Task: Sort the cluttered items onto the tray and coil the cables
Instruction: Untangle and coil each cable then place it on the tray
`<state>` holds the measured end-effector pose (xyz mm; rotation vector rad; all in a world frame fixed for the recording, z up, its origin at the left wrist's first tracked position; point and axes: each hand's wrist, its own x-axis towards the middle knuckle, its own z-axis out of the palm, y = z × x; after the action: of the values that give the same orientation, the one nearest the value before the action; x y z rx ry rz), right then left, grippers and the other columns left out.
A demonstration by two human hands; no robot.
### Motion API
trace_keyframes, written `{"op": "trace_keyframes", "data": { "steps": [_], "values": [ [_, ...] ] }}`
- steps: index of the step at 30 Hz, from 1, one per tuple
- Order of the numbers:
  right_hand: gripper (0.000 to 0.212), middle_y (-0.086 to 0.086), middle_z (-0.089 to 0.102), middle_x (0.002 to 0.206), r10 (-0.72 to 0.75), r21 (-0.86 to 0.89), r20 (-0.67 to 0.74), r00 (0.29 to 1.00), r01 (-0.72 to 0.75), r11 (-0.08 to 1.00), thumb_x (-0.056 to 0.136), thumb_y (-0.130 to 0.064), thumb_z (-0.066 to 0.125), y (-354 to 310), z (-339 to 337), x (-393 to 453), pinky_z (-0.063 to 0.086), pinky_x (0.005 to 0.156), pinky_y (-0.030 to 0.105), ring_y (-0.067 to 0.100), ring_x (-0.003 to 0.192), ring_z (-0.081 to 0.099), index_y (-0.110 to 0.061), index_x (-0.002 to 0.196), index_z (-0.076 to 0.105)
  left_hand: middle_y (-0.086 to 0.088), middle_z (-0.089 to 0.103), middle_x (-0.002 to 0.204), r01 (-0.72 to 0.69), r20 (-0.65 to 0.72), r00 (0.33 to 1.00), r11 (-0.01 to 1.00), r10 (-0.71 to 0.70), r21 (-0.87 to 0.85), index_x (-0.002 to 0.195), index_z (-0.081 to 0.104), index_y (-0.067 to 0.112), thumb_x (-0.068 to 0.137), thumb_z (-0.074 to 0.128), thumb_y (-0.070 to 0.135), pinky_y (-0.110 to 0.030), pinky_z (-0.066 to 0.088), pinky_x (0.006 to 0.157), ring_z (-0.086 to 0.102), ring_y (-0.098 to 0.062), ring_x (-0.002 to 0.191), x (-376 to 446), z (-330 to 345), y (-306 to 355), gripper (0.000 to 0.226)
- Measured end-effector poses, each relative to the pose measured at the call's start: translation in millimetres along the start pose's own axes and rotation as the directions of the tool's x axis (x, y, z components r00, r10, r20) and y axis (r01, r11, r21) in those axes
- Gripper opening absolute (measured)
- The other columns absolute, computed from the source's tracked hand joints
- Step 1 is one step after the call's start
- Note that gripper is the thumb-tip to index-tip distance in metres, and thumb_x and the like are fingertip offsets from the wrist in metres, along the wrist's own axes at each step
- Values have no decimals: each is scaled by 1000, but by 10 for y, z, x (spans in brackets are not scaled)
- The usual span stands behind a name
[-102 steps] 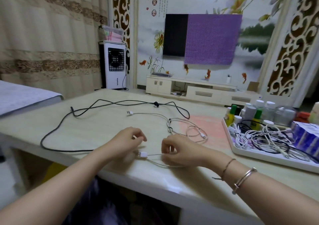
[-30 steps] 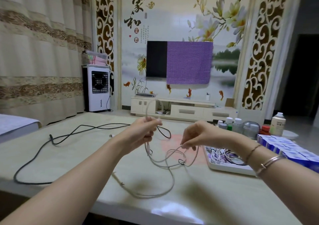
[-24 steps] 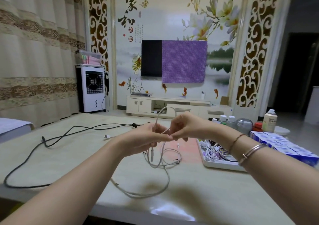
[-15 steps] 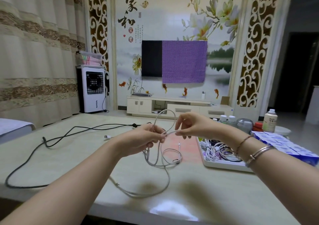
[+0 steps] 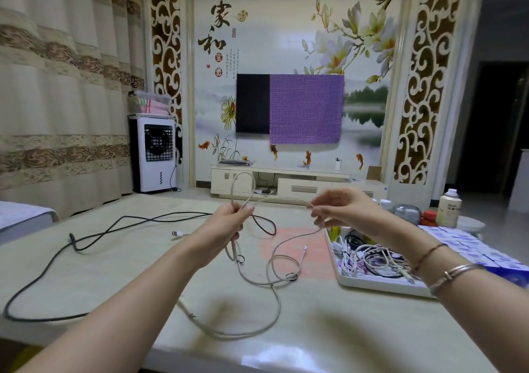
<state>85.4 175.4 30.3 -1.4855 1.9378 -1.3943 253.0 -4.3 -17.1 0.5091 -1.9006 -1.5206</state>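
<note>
A white cable [image 5: 275,312] trails in loose curves across the near part of the pale table [image 5: 357,344] and rises to a person's two raised hands. The left hand [image 5: 229,226] grips it in curled fingers, a loop standing above the fist; the right hand [image 5: 340,209] pinches a stretch of the same cable between thumb and fingertips. At right, a white tray [image 5: 380,284] holds a tangle of cables, with bottles [image 5: 448,208] and blue-and-white boxes [image 5: 469,246] beside it. Farther left, a black cable [image 5: 94,238] sprawls over the tabletop.
</note>
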Motion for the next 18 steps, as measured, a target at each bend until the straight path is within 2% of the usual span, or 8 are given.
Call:
{"op": "trace_keyframes", "data": {
  "steps": [2, 4, 6, 8, 11, 14, 16, 18],
  "values": [
    [12, 17, 67, 93, 27, 210, -18, 999, -23, 977, 86, -2, 63, -85, 75, 17, 61, 72, 36, 21, 79, 68, 2, 97, 63, 7, 40, 70, -27, 54, 998, 993, 21, 113, 89, 45, 19, 91, 61, 30, -26, 29, 62, 36, -8, 63, -25, 84, -17, 20],
    [7, 18, 63, 93, 53, 394, -6, 999, -47, 918, 86, -2, 62, -178, 164, 48, 61, 69, 40, 24, 80, 68, 1, 92, 60, 12, 42, 64, -32, 107, 994, 985, 14, 167, 96, 47, 18, 83, 71, 35, -27, 31, 64, 41, -4, 60, -62, 197, -40, 32],
    [5, 17, 61, 93, 82, 481, 13, 997, -78, 873, 87, -1, 61, -250, 233, 71, 61, 68, 40, 26, 82, 68, -1, 88, 56, 11, 35, 65, -46, 135, 991, 984, 23, 173, 103, 50, 18, 76, 77, 39, -25, 31, 64, 39, -4, 59, -90, 305, -48, 43],
    [6, 17, 61, 92, 99, 510, 39, 994, -105, 854, 88, 1, 60, -271, 272, 89, 61, 68, 40, 27, 85, 68, -2, 86, 55, 10, 32, 68, -67, 141, 989, 986, 46, 149, 107, 51, 17, 75, 79, 34, -22, 30, 60, 38, -2, 56, -104, 389, -36, 46],
    [10, 12, 64, 84, 85, 436, 73, 994, -109, 893, 85, -2, 65, -255, 292, 132, 58, 76, 36, 22, 84, 66, -5, 80, 57, 7, 29, 71, -91, 187, 980, 988, 67, 126, 109, 52, 15, 71, 83, 25, -22, 28, 60, 36, -8, 65, -126, 440, -14, 50],
    [19, -1, 67, 73, 72, 223, 32, 997, -77, 972, 81, -10, 71, -239, 322, 176, 33, 75, 34, 10, 74, 60, -16, 69, 58, 7, 36, 71, -106, 209, 974, 990, 85, 95, 106, 54, 14, 69, 84, 30, -21, 31, 61, 41, -10, 69, -146, 483, -9, 50],
    [22, -6, 66, 65, 60, 181, 21, 998, -62, 982, 79, -10, 73, -235, 349, 187, 26, 68, 32, 1, 61, 58, -18, 65, 58, 7, 52, 75, -109, 175, 979, 994, 105, 15, 102, 53, 14, 82, 74, 27, -11, 38, 58, 53, 1, 63, -143, 515, 1, 32],
    [20, -7, 64, 62, 34, 160, -5, 999, -33, 987, 77, -7, 75, -242, 370, 178, 28, 63, 28, -6, 51, 53, -16, 65, 60, 8, 53, 80, -108, 124, 987, 994, 106, 10, 97, 51, 17, 93, 58, 24, -10, 37, 58, 51, 5, 62, -133, 536, 8, 11]
  ]
}}
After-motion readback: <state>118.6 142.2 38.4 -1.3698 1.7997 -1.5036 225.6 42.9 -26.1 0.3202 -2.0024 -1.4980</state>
